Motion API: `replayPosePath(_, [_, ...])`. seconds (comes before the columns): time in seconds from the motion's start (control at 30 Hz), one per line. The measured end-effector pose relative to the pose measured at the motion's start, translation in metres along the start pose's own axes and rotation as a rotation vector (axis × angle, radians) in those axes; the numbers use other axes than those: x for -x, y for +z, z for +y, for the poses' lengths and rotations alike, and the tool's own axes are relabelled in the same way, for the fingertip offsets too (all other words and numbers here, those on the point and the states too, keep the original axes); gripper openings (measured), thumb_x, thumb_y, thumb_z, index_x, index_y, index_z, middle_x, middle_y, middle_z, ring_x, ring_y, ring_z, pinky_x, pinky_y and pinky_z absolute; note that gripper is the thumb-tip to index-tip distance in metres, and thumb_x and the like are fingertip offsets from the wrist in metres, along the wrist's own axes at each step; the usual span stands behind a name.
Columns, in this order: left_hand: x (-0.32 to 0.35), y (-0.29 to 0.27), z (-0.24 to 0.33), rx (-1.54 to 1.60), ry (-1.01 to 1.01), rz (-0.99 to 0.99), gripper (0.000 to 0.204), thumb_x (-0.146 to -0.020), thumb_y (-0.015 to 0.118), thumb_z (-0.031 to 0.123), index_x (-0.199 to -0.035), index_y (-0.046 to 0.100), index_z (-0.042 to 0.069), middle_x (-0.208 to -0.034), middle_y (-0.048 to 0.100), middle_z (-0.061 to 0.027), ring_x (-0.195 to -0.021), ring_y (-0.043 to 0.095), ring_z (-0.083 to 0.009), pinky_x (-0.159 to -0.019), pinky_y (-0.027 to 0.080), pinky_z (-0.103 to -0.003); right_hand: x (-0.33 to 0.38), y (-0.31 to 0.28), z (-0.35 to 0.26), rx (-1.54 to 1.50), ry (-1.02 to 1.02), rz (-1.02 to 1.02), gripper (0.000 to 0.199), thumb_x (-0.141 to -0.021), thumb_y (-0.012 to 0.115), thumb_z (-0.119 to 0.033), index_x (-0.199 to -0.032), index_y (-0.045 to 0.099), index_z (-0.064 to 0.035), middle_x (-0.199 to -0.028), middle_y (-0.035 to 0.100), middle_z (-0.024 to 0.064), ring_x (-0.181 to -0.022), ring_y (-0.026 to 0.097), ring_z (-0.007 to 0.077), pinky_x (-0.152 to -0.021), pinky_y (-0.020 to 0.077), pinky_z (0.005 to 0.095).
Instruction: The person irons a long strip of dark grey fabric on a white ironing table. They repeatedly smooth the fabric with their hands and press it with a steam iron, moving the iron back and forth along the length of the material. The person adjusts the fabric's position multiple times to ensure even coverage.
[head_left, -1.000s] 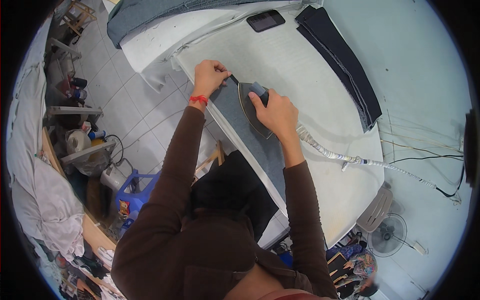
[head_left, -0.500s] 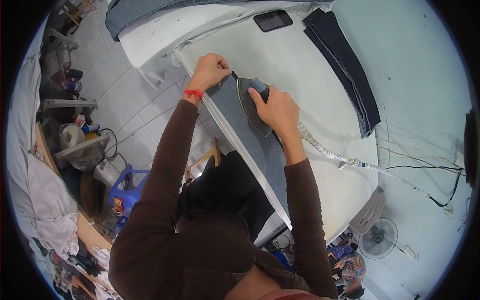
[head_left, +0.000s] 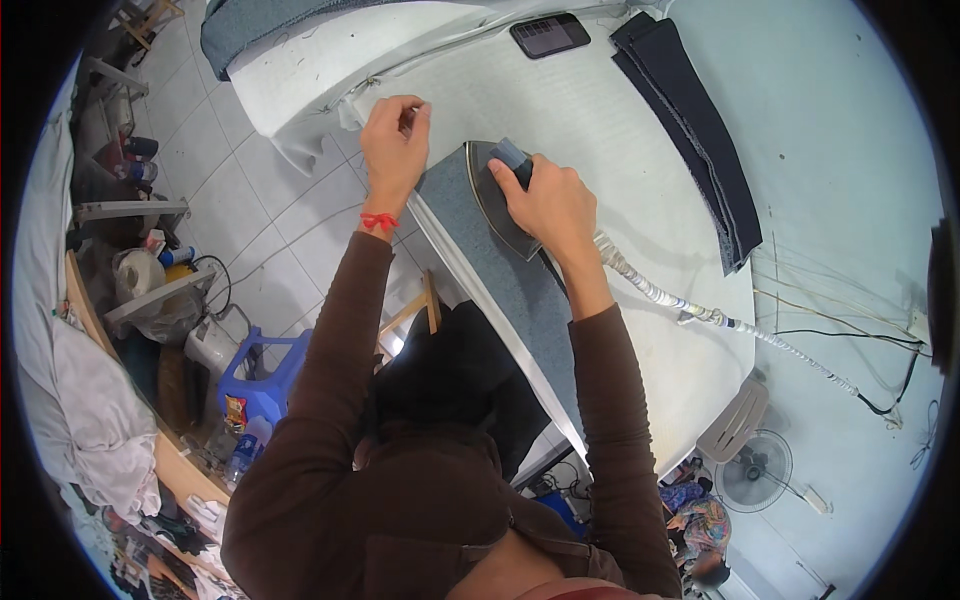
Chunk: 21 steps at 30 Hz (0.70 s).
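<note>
My right hand (head_left: 550, 205) is wrapped round the handle of a clothes iron (head_left: 486, 205). The iron's soleplate rests on a long grey-blue piece of fabric (head_left: 505, 275), with its tip at the fabric's far end. That fabric lies along the near left edge of a white padded ironing table (head_left: 660, 370). Beyond the fabric's far end, my left hand (head_left: 395, 150) hovers over the table's left edge. Its fingers are loosely curled, thumb apart from them, and nothing shows between them. A red string circles the left wrist.
A wrapped white hose (head_left: 665, 300) runs from the iron toward the wall. Folded dark fabric strips (head_left: 690, 140) lie along the table's right edge, and a phone (head_left: 550, 36) at the back. On the floor at left stands a blue stool (head_left: 262, 372). A fan (head_left: 754, 470) is at lower right.
My left hand has let go of the fabric's far end and moved away, up and to the left. The iron has slid slightly toward the fabric's far end.
</note>
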<state>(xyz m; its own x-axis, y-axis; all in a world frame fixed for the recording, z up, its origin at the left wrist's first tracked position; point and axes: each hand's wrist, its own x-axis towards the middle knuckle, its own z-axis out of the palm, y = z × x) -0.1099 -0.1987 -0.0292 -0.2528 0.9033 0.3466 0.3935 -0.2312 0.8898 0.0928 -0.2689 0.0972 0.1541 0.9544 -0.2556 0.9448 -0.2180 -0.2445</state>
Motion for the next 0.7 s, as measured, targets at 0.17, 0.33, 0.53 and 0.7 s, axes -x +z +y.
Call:
replayPosePath(0.17, [0.010,0.003,-0.023,-0.151,0.184,0.111,0.009,-0.105,0.076,0.005,-0.113,0.080,0.005,-0.099,0.073,-0.0100,-0.090,0.070,-0.0269,-0.082,0.056,-0.039,-0.010,0.001,-0.010,-0.005,-0.034,0.006,0.074,-0.105,0.068,-0.072,-0.105,0.084,0.0005,-0.090,0.082,0.0272,-0.091,0.082,0.0476,-0.084,0.0642,0.0551])
replayPosePath(0.33, [0.010,0.009,-0.029,-0.177,0.235,0.090,0.010,-0.104,0.075,0.008,-0.112,0.080,0.008,-0.098,0.071,-0.0080,-0.095,0.067,-0.0306,-0.088,0.052,-0.044,-0.024,0.005,-0.012,-0.004,-0.084,0.046,0.078,-0.104,0.066,-0.075,-0.103,0.085,0.0012,-0.091,0.083,0.0259,-0.088,0.083,0.0458,-0.083,0.0651,0.0540])
replayPosePath(0.53, [0.006,0.009,-0.031,-0.225,0.257,0.065,0.011,-0.104,0.074,0.011,-0.112,0.081,0.012,-0.101,0.071,-0.0064,-0.097,0.065,-0.0313,-0.091,0.049,-0.047,-0.025,-0.001,-0.013,-0.026,-0.070,-0.018,0.080,-0.106,0.064,-0.076,-0.103,0.085,0.0013,-0.091,0.083,0.0242,-0.087,0.084,0.0430,-0.078,0.0655,0.0531])
replayPosePath(0.7, [0.003,0.007,-0.030,-0.334,0.277,0.045,0.012,-0.105,0.073,0.012,-0.114,0.081,0.013,-0.105,0.071,-0.0067,-0.101,0.064,-0.0326,-0.092,0.048,-0.048,-0.002,-0.005,0.003,-0.044,-0.038,-0.033,0.076,-0.105,0.066,-0.074,-0.102,0.086,-0.0006,-0.090,0.083,0.0235,-0.088,0.084,0.0422,-0.080,0.0652,0.0523])
